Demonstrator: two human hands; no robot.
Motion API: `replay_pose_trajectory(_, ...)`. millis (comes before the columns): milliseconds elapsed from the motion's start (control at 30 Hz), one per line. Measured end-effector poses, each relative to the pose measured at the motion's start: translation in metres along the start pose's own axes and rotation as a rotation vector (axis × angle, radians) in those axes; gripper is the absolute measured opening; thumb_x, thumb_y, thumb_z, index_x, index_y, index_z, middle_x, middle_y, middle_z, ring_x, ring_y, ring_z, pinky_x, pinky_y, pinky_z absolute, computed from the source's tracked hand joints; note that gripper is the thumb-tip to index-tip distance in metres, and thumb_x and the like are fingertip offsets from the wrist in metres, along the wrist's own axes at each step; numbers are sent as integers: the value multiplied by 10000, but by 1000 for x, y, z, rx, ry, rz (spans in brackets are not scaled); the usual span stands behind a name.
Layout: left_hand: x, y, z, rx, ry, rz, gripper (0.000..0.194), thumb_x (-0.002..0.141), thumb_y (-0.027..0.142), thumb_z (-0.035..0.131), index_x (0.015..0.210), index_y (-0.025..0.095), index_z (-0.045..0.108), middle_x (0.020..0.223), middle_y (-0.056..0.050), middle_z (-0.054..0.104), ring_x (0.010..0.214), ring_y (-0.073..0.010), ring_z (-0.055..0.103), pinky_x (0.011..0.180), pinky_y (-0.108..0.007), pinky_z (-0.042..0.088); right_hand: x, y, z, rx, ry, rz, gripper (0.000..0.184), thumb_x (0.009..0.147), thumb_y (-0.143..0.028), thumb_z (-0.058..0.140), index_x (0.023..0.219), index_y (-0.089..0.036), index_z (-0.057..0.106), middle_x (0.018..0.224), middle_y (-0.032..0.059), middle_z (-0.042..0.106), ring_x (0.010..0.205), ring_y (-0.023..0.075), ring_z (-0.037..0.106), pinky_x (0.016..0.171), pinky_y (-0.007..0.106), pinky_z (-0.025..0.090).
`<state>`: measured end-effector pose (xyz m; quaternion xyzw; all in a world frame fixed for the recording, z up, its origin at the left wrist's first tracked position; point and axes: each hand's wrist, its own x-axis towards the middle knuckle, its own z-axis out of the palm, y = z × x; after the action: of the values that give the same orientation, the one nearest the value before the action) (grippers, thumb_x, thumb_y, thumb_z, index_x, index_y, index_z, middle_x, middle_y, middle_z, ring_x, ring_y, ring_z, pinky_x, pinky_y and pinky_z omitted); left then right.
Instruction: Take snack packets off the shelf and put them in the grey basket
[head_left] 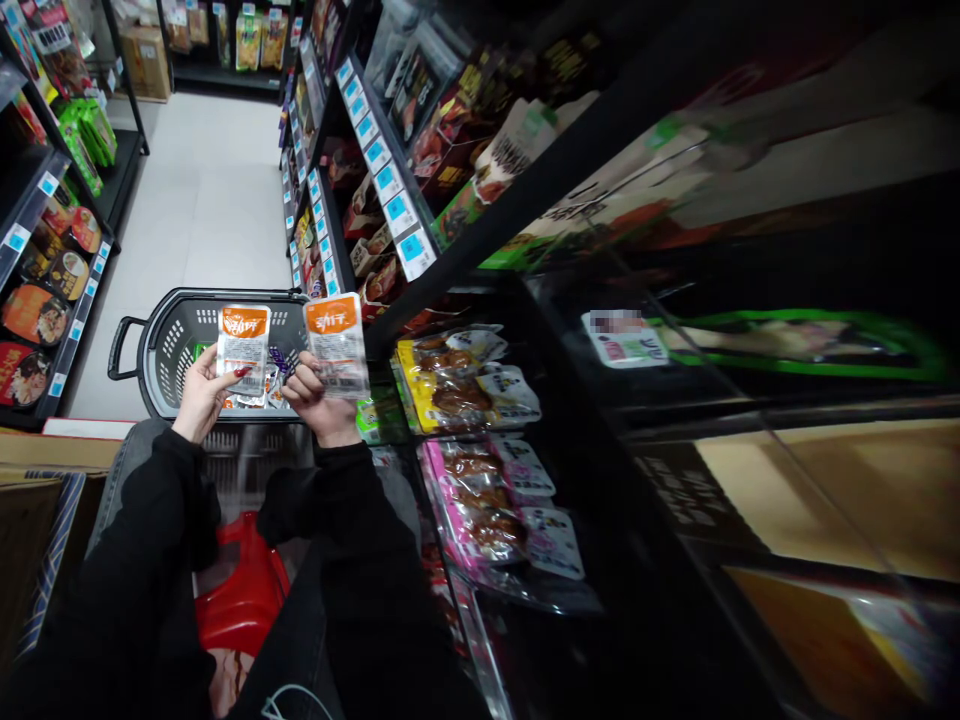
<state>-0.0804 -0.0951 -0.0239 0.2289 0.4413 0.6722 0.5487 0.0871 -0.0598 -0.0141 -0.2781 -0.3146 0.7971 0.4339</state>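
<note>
My left hand (202,390) pinches an orange-and-white snack packet (244,345) by its lower left side, thumb across the front. A second, matching snack packet (335,340) is in my right hand (319,395), with the fingers closed on its lower left edge. Both packets are held upright, side by side, above a grey plastic shopping basket (176,300). Several small packets (276,375) lie inside the basket, partly hidden by my hands.
Shelves with packaged food line both sides of a pale-floored aisle (202,180). Close on my right, a dark shelf carries yellow snack packs (442,385) and pink snack packs (487,500). A red plastic stool (244,590) shows between my legs. Cardboard boxes (45,450) stand at the left.
</note>
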Motion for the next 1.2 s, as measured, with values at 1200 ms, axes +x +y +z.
replay_pose_trajectory(1200,1,0,0,-16,13,0,494,513,103,811,982,167,671,903,-53,735,825,-198,696,771,-286,554,-3,-1,3,-35,-73,-58,413,769,-455,525,643,-233,201,479,-90,132,434,102,88,472,255,199)
